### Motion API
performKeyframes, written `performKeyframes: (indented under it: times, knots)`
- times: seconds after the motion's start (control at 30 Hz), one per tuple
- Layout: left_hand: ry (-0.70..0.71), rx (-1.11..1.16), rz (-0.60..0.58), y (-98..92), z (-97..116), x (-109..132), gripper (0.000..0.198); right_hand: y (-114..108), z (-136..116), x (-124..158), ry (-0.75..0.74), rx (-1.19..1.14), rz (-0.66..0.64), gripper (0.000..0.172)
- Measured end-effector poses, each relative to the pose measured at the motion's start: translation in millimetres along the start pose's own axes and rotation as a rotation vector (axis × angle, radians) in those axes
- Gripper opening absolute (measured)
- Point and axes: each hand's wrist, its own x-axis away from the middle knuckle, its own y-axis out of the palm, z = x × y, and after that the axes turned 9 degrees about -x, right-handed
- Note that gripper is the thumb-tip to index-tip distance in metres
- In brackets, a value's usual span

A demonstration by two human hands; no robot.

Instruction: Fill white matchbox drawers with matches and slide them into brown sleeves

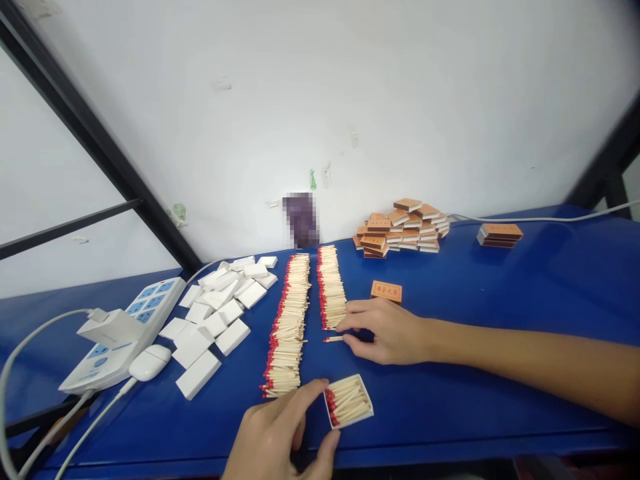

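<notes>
My left hand [280, 433] grips a small white matchbox tray [369, 387] by its left side, with the index finger at the upper corner and the thumb at the lower one. Matches [347, 401] fill the tray, their red heads pointing left. My right hand [385, 331] reaches in from the right, its thumb and index tips close together at the plain end of a single match [333, 339]. That match lies just below the near end of the shorter row of matches [331, 287]. A longer match row [290, 320] runs to its left.
White empty-looking trays [215, 327] lie heaped at the left, beside a power strip [125, 333] with a charger [113, 328] and cables. Orange matchbox sleeves [405, 227] are piled against the wall. One sleeve [387, 291] lies above my right hand; a small stack [500, 235] stands far right.
</notes>
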Motion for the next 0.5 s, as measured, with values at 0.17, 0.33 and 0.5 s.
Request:
performKeyframes:
  times: [0.17,0.33,0.5]
  knots:
    - [0.009,0.012,-0.011,3.8,-4.3,3.2,0.04,0.5,-0.7,0.7,0.013,0.044,-0.024,0.022]
    - [0.06,0.004,0.002,9.6,-8.6,5.3,0.043,1.3,2.4,1.1,-0.022,0.024,-0.02,0.02]
    - [0.054,-0.021,0.002,9.6,-7.0,5.8,0.043,3.0,4.0,1.2,-0.007,0.017,0.007,0.018]
